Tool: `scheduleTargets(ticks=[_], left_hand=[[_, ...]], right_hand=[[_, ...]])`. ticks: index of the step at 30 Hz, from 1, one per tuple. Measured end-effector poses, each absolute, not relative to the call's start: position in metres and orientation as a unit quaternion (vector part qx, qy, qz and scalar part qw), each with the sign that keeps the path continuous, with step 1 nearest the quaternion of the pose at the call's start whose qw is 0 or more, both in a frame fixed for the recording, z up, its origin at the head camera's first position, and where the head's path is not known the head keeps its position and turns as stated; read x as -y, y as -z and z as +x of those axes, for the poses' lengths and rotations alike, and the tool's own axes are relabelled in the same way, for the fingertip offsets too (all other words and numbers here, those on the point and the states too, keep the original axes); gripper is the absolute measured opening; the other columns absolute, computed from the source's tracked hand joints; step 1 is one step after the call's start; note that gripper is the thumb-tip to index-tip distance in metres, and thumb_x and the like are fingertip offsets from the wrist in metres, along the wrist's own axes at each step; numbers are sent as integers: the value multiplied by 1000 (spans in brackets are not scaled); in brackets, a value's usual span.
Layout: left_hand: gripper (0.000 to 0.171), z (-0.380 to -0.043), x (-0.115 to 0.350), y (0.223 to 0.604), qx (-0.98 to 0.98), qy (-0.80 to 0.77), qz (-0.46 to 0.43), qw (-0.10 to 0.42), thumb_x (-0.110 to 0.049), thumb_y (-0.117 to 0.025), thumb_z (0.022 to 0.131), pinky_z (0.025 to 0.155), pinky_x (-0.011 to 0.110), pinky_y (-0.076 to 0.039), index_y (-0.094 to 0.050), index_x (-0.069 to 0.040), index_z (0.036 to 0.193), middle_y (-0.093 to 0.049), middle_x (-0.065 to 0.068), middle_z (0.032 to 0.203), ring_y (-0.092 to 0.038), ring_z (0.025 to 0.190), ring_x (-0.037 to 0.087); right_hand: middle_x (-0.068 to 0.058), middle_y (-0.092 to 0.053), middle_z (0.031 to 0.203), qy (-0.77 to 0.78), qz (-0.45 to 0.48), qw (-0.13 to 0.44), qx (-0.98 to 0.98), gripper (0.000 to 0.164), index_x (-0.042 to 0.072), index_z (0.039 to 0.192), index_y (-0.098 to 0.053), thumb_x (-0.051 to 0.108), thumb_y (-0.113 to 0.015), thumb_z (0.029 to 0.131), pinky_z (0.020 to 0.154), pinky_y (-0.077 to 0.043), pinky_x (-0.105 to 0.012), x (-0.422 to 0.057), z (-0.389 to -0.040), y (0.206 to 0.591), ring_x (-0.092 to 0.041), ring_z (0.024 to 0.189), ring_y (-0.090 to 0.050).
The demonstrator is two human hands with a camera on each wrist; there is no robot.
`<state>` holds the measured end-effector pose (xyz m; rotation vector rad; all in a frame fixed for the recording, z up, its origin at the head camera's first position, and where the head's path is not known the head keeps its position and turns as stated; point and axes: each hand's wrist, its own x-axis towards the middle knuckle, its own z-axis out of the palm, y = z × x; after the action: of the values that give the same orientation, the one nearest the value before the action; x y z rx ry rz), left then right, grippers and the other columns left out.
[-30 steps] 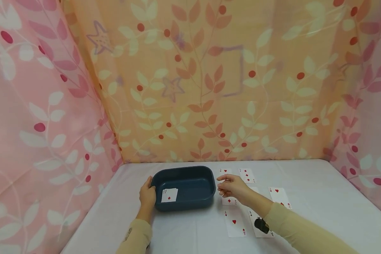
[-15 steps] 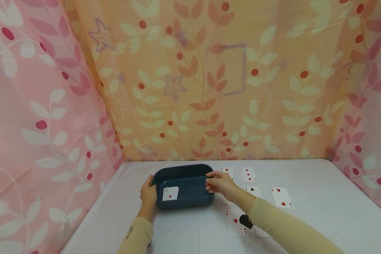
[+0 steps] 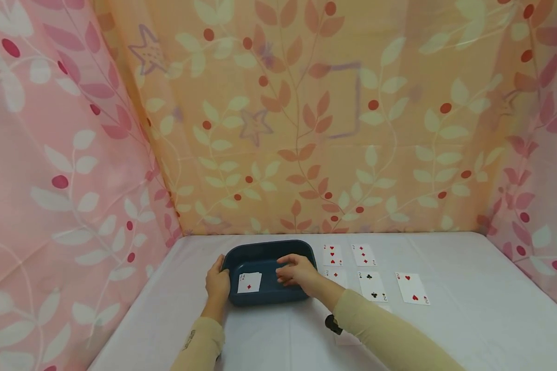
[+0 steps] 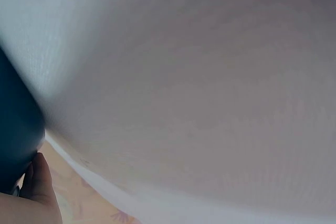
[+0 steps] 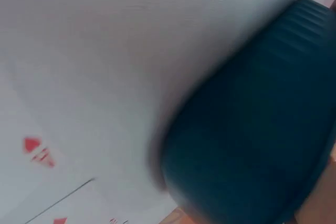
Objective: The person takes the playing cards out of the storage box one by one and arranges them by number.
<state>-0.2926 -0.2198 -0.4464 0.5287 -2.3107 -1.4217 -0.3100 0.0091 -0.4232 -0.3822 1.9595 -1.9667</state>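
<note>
A dark blue rectangular tray (image 3: 271,299) stands on the white-covered table. My left hand (image 3: 217,282) grips its left end, thumb over the rim; the left wrist view shows part of that hand (image 4: 41,198) against the tray's outer wall. Inside, at the left, lies a small stack of playing cards (image 3: 249,283), an ace of diamonds on top. Over the tray's right half hovers my right hand (image 3: 299,273), fingers loosely bent, with no card visible in them. The right wrist view is mostly filled by the tray's outer side (image 5: 247,124).
Face-up cards lie right of the tray: a three of hearts (image 3: 332,255), three of diamonds (image 3: 364,255), two of clubs (image 3: 372,286) and two of hearts (image 3: 412,288). My right forearm covers others partly. A patterned curtain (image 3: 278,154) hangs behind the table.
My right hand has moved left from beside the cards, over the tray's right rim, to above its inside. The left hand keeps its grip on the tray.
</note>
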Motion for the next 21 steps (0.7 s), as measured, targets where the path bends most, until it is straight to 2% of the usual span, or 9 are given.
scheduleTargets(ticks=[6,8,11,13,15,18,21], left_hand=[[50,-294,219,448,817,514,184,185,0,-40,95,112,59,-17,-40,2,145,-38,21,148,-30,139,41],[50,-294,218,448,816,517,183,184,0,-39,95,113,58,-17,-39,2,146,-37,21,149,-29,140,41],[50,-295,219,448,817,512,187,187,0,-40,95,112,58,-18,-39,2,145,-38,21,148,-30,139,41],[50,-295,219,448,820,504,191,193,0,-40,95,112,59,-19,-40,2,145,-39,21,148,-31,138,41],[49,-294,219,447,822,499,192,197,0,-41,95,111,59,-20,-41,2,144,-40,21,147,-32,138,41],[49,-294,218,446,823,496,190,203,0,-41,94,111,59,-20,-43,3,143,-41,21,146,-33,137,41],[49,-294,217,446,822,499,187,200,0,-40,94,111,60,-19,-42,2,144,-41,21,146,-33,137,41]], right_hand=[[-8,-68,88,599,-156,179,-765,44,-3,129,-54,11,-68,90,63,-53,-32,13,-315,428,-22,75,-68],[-9,-67,91,564,-166,189,-787,49,-1,133,-53,14,-70,89,62,-50,-32,20,-316,429,-24,77,-67],[-15,-64,112,503,-194,200,-818,59,-1,138,-49,17,-73,87,72,-52,-36,32,-320,431,-25,86,-63],[-18,-57,129,450,-220,196,-843,65,-1,141,-46,20,-74,86,88,-50,-39,40,-324,434,-26,103,-60],[-19,-49,140,398,-248,183,-864,69,-2,142,-44,22,-75,85,102,-42,-42,48,-328,438,-29,119,-53],[-21,-49,141,334,-277,151,-888,70,-5,141,-44,21,-76,84,110,-34,-43,58,-335,445,-32,132,-44],[-21,-54,136,297,-282,128,-903,69,-7,138,-47,19,-78,82,108,-36,-41,64,-340,452,-32,127,-49]])
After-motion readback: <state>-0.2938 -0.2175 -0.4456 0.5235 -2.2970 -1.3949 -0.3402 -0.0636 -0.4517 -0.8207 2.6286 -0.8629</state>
